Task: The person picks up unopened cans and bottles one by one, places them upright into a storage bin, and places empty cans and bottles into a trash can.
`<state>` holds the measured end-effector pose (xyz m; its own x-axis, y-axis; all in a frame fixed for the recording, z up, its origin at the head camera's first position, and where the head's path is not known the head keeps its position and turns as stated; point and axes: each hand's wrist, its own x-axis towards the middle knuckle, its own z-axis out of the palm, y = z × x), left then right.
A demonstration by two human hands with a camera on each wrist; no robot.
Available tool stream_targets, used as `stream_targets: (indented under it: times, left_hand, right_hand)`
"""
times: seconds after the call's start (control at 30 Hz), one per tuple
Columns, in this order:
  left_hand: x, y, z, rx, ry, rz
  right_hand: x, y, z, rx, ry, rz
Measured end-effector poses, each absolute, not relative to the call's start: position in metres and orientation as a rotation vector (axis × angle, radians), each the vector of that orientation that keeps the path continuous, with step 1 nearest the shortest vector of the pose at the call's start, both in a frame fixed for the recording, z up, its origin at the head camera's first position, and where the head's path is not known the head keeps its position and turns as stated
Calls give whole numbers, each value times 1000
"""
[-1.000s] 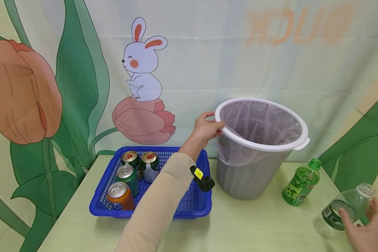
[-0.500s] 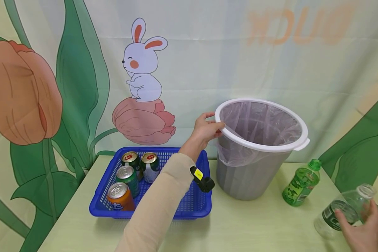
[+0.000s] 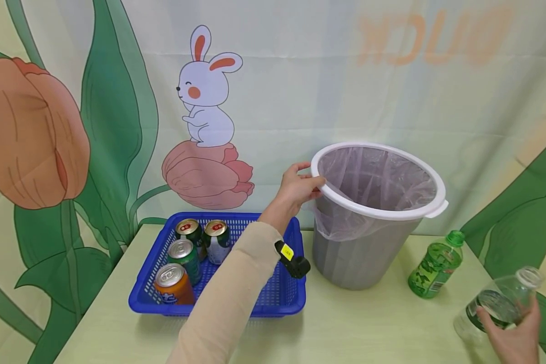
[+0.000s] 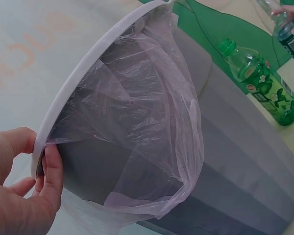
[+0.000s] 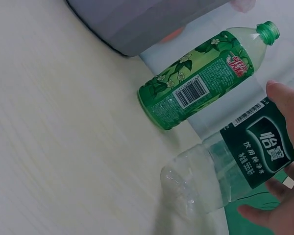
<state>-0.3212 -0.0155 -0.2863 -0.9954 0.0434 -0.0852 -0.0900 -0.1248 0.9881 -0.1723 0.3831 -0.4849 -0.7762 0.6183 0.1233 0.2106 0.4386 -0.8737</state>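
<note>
My left hand (image 3: 296, 189) pinches the white rim of a grey trash bin (image 3: 359, 263). Inside the bin and folded over its edge is a thin pinkish plastic bag (image 4: 137, 98). At the right edge of the head view, my right hand (image 3: 514, 333) is spread around a clear plastic water bottle (image 5: 259, 147) with a dark green label. The bottle's base rests on the table; in the right wrist view some fingertips stand apart from it. A green drink bottle (image 3: 437, 268) stands between the bin and the clear bottle.
Left of the bin sits a blue plastic basket (image 3: 218, 309), partly behind my left sleeve. Several drink cans stand in it, among them an orange can (image 3: 175, 285) and a green can (image 3: 184, 260). A printed curtain (image 3: 277, 101) hangs behind the pale green table (image 3: 368, 328).
My right hand has moved a little left, so the thumb now lies farther across the clear bottle's label. The left hand, bin and both bottles have stayed in place.
</note>
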Motion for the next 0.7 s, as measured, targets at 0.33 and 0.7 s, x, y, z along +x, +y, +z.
stream_targets:
  times: [0.33,0.7]
  left_hand:
    - [-321,-16,-287,-48,2018,2287]
    - [-322,-16,-287,-53,2003,2289]
  right_hand:
    - [-176,386,-494,-769,-2321,1308]
    - [-177,384,-502,-842,-2364,1236]
